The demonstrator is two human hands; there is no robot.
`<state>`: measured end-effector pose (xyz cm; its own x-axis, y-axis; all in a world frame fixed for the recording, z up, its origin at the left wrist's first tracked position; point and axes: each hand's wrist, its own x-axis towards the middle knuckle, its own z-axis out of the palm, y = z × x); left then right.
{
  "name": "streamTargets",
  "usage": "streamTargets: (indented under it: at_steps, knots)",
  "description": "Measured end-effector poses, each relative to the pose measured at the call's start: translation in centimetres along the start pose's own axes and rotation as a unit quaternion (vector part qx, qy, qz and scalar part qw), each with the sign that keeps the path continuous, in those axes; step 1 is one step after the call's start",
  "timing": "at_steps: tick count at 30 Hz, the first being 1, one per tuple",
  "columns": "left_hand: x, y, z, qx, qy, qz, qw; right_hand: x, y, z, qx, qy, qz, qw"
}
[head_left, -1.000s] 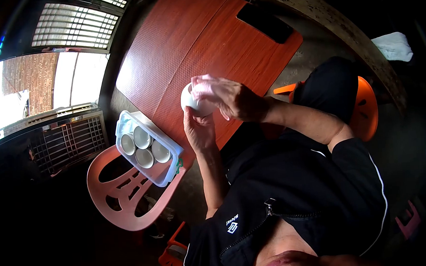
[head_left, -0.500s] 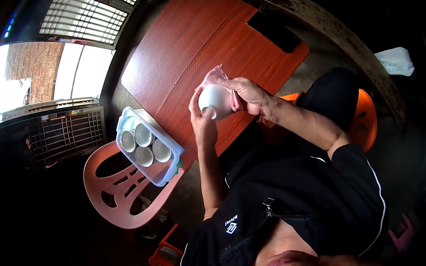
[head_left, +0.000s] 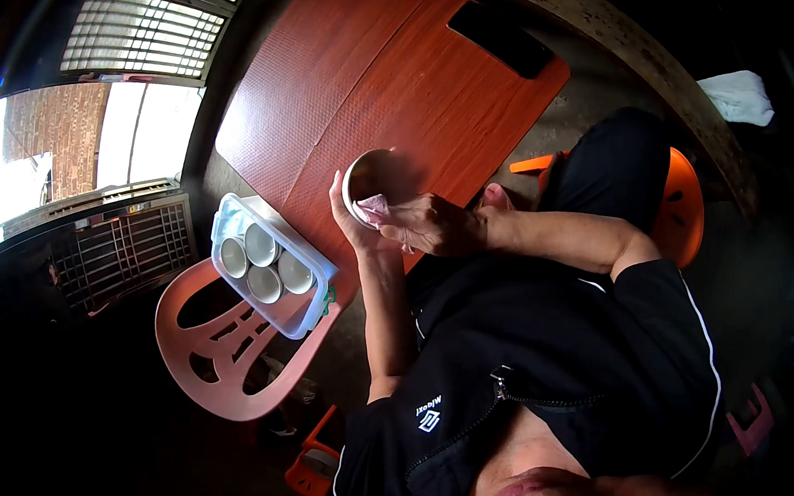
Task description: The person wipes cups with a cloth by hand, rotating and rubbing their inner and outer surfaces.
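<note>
My left hand (head_left: 360,232) is closed on a white bowl (head_left: 348,189), gripping its left side above the table's near edge. The bowl is tilted with its mouth toward the upper right, and its inside looks dark. My right hand (head_left: 437,226) pinches a pink cloth (head_left: 374,208), which lies against the bowl's near rim and inner wall. Part of the cloth is hidden by the fingers. To the left, a clear plastic tub (head_left: 320,294) holds several white bowls (head_left: 261,245) of similar look.
The reddish wooden table (head_left: 314,80) stretches ahead, with a flat black object (head_left: 501,40) near its far right corner. A pink plastic chair (head_left: 234,402) stands under the tub. An orange seat (head_left: 683,208) is at the right. White cloth (head_left: 738,98) lies farther right.
The bowl has turned from showing its outside and base to showing its mouth, and moved slightly left. My right hand has shifted down and left, with the cloth now at the rim.
</note>
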<state>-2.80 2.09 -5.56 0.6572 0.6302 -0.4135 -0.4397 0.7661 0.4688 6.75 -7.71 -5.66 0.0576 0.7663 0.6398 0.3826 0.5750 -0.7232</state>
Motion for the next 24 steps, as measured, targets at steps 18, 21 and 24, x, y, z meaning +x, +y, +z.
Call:
streamTargets:
  at_steps: [18,21,24]
  knots:
    - [-0.8,1.4,1.3,0.059,0.001,0.076,0.995,1.3,0.2,-1.9,0.020,-0.157,0.129,0.979]
    - [-0.7,0.3,2.1,0.139,0.018,0.242,0.960,4.4,-2.9,-2.9,0.611,0.110,0.447,0.644]
    - [-0.4,-0.7,1.5,0.360,0.062,0.393,0.844,5.7,-3.8,-5.1,0.618,0.080,0.441,0.646]
